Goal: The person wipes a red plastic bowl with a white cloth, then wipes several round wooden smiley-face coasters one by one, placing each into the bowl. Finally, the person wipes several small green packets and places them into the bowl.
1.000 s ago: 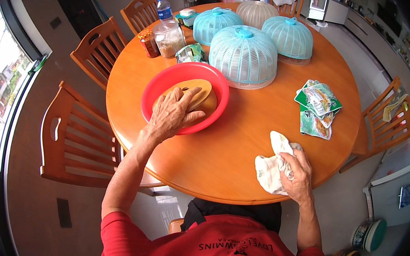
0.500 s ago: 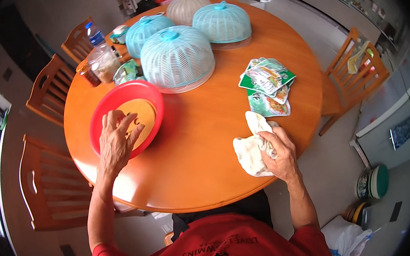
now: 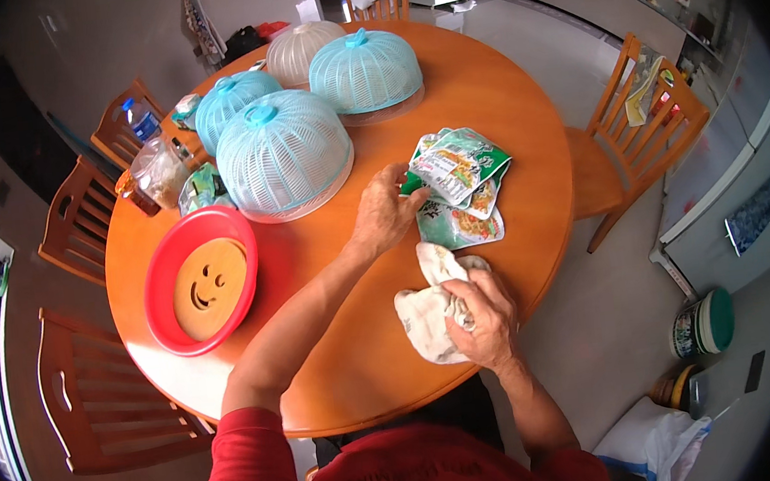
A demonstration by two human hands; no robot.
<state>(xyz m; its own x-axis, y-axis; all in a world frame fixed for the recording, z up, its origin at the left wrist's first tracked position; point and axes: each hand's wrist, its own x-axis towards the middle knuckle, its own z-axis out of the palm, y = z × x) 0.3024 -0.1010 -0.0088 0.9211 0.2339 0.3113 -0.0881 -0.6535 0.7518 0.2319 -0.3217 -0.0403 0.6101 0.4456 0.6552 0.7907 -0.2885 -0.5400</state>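
Note:
My left hand (image 3: 387,211) is stretched across the table to the left edge of a pile of green and white food packets (image 3: 454,171). Its fingers are apart and hold nothing; whether the fingertips touch the packets I cannot tell. Just nearer me, my right hand (image 3: 485,319) is closed on a crumpled off-white cloth (image 3: 429,322) lying on the table near its edge. At the left stands a red plastic basin (image 3: 158,304), and in it rests a round wooden disc (image 3: 188,288) with a smiling face cut into it.
Blue mesh food covers (image 3: 285,157) and a whitish one (image 3: 302,52) stand toward the far side. Beside them are a water bottle (image 3: 142,123), a clear jar (image 3: 159,172) and a green bag (image 3: 202,188). Wooden chairs (image 3: 103,397) surround the round table (image 3: 350,355).
My left hand has left the basin and moved right to the packets. My right hand keeps hold of the cloth. The whole view has shifted, so the table sits further left.

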